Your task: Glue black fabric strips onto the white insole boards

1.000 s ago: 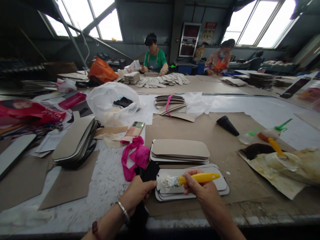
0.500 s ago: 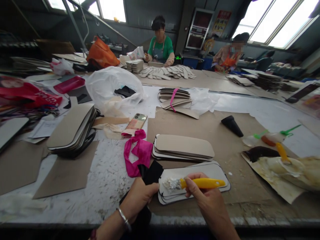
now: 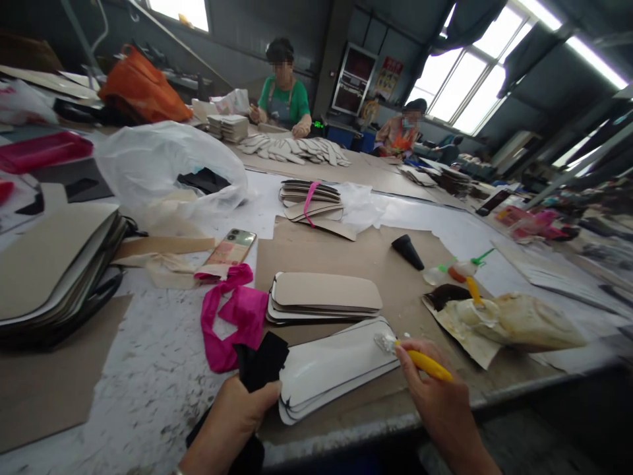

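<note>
In my right hand (image 3: 438,392) is a brush with a yellow handle (image 3: 431,365), gripped between thumb and fingers. Its bristles, coated in white paste, touch the right end of the top panel in a stack of white rounded panels (image 3: 336,363). A wet sheen covers part of that panel. My left hand (image 3: 230,412) is closed around black fabric (image 3: 266,361), its thumb by the stack's left end. More of the fabric hangs below the hand. Just behind lies a second stack of beige-topped panels (image 3: 326,291), beside a magenta cloth (image 3: 242,320).
A glue container with another yellow-handled tool (image 3: 473,290) sits at right, near squeeze bottles (image 3: 465,269) and a black cone (image 3: 408,252). At left are a phone (image 3: 235,246), a plastic bag (image 3: 163,155) and a thick panel stack (image 3: 54,257). Two co-workers sit across the table.
The brush has moved from the left part of the top panel to its right end, leaving a smoother, shiny surface. My left hand keeps the black fabric. The view has turned right.
</note>
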{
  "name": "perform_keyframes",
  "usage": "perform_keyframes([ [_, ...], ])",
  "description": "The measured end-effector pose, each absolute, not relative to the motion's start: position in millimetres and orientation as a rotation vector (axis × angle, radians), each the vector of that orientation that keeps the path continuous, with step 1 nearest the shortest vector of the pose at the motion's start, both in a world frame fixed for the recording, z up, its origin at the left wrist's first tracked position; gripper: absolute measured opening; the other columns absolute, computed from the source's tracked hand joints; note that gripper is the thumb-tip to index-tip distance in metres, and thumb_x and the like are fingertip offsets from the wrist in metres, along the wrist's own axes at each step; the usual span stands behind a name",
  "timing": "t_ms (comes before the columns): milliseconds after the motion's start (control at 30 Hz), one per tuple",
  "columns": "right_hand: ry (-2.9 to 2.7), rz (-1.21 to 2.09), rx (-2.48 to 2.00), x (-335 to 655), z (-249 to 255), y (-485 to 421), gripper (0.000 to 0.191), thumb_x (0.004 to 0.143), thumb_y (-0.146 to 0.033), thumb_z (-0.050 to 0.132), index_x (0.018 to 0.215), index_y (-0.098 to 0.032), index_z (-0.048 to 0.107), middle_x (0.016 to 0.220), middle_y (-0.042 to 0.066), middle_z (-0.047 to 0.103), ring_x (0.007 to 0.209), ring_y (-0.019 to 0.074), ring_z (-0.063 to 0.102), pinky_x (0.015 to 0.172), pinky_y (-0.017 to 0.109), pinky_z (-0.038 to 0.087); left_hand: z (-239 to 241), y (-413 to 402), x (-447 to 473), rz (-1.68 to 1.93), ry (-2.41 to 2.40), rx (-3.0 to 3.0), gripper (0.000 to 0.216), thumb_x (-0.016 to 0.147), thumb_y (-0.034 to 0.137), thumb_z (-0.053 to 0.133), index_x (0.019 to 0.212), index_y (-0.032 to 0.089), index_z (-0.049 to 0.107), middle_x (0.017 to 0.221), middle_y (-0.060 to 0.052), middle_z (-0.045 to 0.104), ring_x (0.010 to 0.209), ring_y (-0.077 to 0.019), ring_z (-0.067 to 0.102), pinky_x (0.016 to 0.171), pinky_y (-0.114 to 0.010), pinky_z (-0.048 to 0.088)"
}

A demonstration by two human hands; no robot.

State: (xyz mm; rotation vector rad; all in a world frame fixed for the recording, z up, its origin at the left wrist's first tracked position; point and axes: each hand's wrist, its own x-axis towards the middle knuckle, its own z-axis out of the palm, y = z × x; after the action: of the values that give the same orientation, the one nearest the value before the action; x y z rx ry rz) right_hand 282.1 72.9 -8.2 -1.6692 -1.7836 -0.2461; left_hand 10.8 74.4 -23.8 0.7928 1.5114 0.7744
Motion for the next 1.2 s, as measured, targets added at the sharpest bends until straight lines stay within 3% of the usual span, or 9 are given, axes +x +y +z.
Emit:
perform_keyframes([
  [133,-1.925,-0.343,-1.549,271,-17,63,0.014,0.088,-0.028,0.048,0.089,-0.018,0.057,0.083,0.008,0.063,0.079,0.019,0.063,0.073,0.03,0.052,-36,68,6,0.713,1.57,0.887,0.033,0.057,0.039,0.059,0.037,0.022,0.039,0.029,0.006,0.034,0.034,-0.0107,0.029,0.042,-0.026,0.023],
  [233,-2.07,-0.348,-1.472,251,-26,52,0.015,0.088,-0.021,0.046,0.097,-0.015,0.057,0.084,0.01,0.064,0.08,0.0209,0.063,0.07,0.032,0.054,-45,65,3,0.712,1.587,0.913,0.04,0.057,0.042,0.061,0.032,0.023,0.036,0.026,0.005,0.033,0.032,-0.0117,0.029,0.041,-0.027,0.025],
  [400,-2.114,-0.192,-1.328,242,-20,45,0.016,0.089,-0.017,0.044,0.1,-0.016,0.055,0.084,0.009,0.065,0.083,0.018,0.063,0.074,0.027,0.053,-53,65,1,0.731,1.597,0.96,0.036,0.058,0.044,0.061,0.035,0.023,0.043,0.024,0.005,0.032,0.03,-0.0142,0.031,0.042,-0.029,0.027],
  [567,-2.125,-0.463,-1.43,264,-22,56,0.016,0.089,-0.02,0.046,0.098,-0.014,0.057,0.083,0.011,0.064,0.079,0.0218,0.063,0.069,0.033,0.054,-49,64,2,0.736,1.61,0.941,0.03,0.058,0.044,0.063,0.042,0.021,0.052,0.023,0.006,0.032,0.029,-0.0148,0.031,0.041,-0.029,0.028],
  [667,-2.143,-0.462,-1.399,254,-30,55,0.016,0.089,-0.018,0.044,0.094,-0.015,0.058,0.079,0.01,0.064,0.076,0.021,0.063,0.066,0.03,0.055,-48,64,4,0.727,1.618,0.933,0.029,0.056,0.045,0.064,0.043,0.02,0.054,0.022,0.006,0.032,0.029,-0.0143,0.03,0.039,-0.028,0.027],
  [833,-2.172,-0.195,-1.303,243,-25,47,0.018,0.089,-0.016,0.043,0.102,-0.014,0.055,0.084,0.01,0.063,0.082,0.0184,0.062,0.073,0.027,0.053,-51,66,3,0.702,1.646,0.942,0.032,0.054,0.044,0.065,0.039,0.02,0.049,0.023,0.004,0.036,0.03,-0.0139,0.031,0.037,-0.027,0.025],
  [1000,-2.056,-0.315,-1.379,249,-26,51,0.016,0.087,-0.018,0.048,0.099,-0.016,0.058,0.085,0.01,0.064,0.082,0.0207,0.062,0.072,0.031,0.053,-42,64,3,0.703,1.551,0.913,0.038,0.057,0.042,0.064,0.035,0.021,0.041,0.025,0.004,0.035,0.031,-0.0118,0.03,0.039,-0.026,0.022],
  [1067,-2.021,-0.145,-1.318,235,-27,49,0.015,0.086,-0.016,0.049,0.097,-0.017,0.059,0.083,0.009,0.064,0.081,0.0193,0.062,0.072,0.029,0.053,-35,64,3,0.707,1.517,0.895,0.037,0.059,0.041,0.061,0.037,0.021,0.04,0.027,0.005,0.035,0.033,-0.0106,0.029,0.04,-0.026,0.02],
  [1200,-1.778,0.537,-1.28,196,-19,42,0.01,0.085,-0.019,0.05,0.085,-0.019,0.06,0.079,0.005,0.064,0.074,0.016,0.062,0.068,0.024,0.052,-29,65,5,0.69,1.473,0.846,0.031,0.06,0.04,0.057,0.043,0.021,0.04,0.033,0.007,0.035,0.036,-0.0084,0.027,0.041,-0.024,0.017],
])
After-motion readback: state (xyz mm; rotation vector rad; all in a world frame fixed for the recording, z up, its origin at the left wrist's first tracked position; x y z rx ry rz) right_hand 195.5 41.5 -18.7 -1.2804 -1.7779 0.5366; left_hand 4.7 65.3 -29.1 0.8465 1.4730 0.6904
